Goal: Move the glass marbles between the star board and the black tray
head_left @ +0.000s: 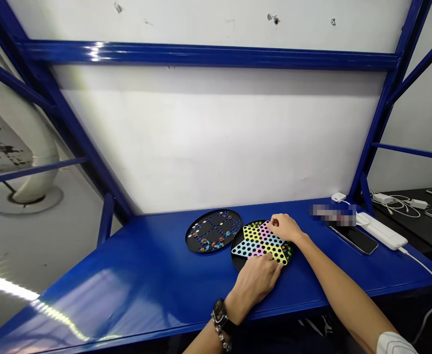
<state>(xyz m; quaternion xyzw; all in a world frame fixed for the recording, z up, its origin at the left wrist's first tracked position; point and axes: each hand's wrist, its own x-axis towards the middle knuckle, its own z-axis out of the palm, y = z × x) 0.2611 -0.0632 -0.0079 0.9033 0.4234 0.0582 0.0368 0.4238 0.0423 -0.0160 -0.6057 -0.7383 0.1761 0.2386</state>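
A: Both hands are at it! The star-shaped Chinese checkers board (262,242) sits over a round black tray (238,263), between the front and back edges of the blue table (145,275)!

B: Right hand (284,227), fingers bunched at the far pink point; left hand (256,280), fingers together along the near side. Clamped? Cannot tell for either!

A: Just left, a second tray (212,219) with glass marbles (203,241)!

B: Toward the right edge, a smartphone (356,239)!

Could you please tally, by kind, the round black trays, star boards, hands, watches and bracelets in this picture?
Round black trays: 2
Star board: 1
Hands: 2
Watch: 1
Bracelet: 1
Total: 7
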